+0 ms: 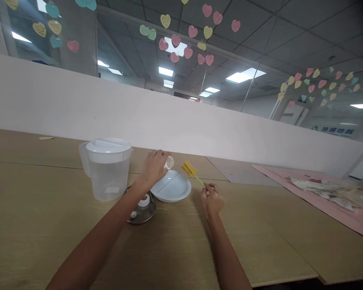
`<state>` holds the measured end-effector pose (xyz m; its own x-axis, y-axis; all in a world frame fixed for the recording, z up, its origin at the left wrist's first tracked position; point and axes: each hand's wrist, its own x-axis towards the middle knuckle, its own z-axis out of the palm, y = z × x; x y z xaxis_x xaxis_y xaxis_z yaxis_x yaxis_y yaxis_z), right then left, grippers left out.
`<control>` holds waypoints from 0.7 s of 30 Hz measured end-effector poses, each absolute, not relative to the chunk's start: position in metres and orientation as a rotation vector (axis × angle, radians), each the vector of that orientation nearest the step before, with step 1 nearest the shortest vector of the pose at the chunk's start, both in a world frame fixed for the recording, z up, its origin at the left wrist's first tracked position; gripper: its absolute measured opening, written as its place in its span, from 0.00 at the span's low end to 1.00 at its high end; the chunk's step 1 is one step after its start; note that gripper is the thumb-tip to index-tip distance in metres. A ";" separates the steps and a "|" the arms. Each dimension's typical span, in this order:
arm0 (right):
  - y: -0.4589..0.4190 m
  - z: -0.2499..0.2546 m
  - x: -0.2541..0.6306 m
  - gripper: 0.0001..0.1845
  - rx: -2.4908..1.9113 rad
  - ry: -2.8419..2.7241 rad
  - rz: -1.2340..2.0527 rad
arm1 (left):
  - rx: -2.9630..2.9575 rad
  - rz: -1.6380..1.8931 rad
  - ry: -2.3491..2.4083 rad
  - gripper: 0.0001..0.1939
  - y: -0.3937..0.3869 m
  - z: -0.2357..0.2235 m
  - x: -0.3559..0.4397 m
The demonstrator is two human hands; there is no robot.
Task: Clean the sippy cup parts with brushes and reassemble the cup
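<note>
My left hand (153, 168) is closed round a small clear bottle (169, 162), held over the far edge of a white divided plate (173, 188). My right hand (212, 200) grips the green handle of a brush with a yellow sponge head (189, 168). The sponge head points toward the bottle's mouth, a short gap away. Both hands hover above a wooden table (63, 225).
A clear plastic jug with a white lid (106, 168) stands left of the plate. A glass pot lid (142, 209) lies under my left forearm. A pink mat with papers (326, 188) covers the table's right side. A white partition runs behind.
</note>
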<state>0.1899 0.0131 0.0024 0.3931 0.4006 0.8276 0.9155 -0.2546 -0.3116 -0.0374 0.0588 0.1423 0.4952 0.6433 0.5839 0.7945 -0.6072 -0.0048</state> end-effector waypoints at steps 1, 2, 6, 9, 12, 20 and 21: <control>0.013 0.004 0.192 0.18 -1.946 -1.103 -0.695 | -2.502 -0.804 -1.320 0.25 0.055 0.147 -0.040; 0.013 0.005 0.193 0.18 -2.065 -1.089 -0.587 | -2.546 -0.802 -1.409 0.28 0.051 0.152 -0.042; 0.015 0.005 0.195 0.17 -2.423 -1.205 -0.131 | -2.826 -0.637 -1.431 0.37 0.030 0.158 -0.037; 0.019 0.000 0.192 0.15 -2.459 -1.309 -0.017 | -3.055 -0.431 -1.165 0.35 0.013 0.149 -0.024; 0.020 -0.002 0.188 0.16 -2.457 -1.375 -0.004 | -3.196 -0.135 -0.880 0.32 0.000 0.137 -0.012; 0.017 0.004 0.181 0.16 -2.436 -1.507 0.010 | -3.144 0.219 -0.904 0.26 0.004 0.121 -0.008; 0.016 0.005 0.181 0.16 -2.421 -1.511 0.014 | -3.154 0.218 -0.900 0.28 0.006 0.121 -0.010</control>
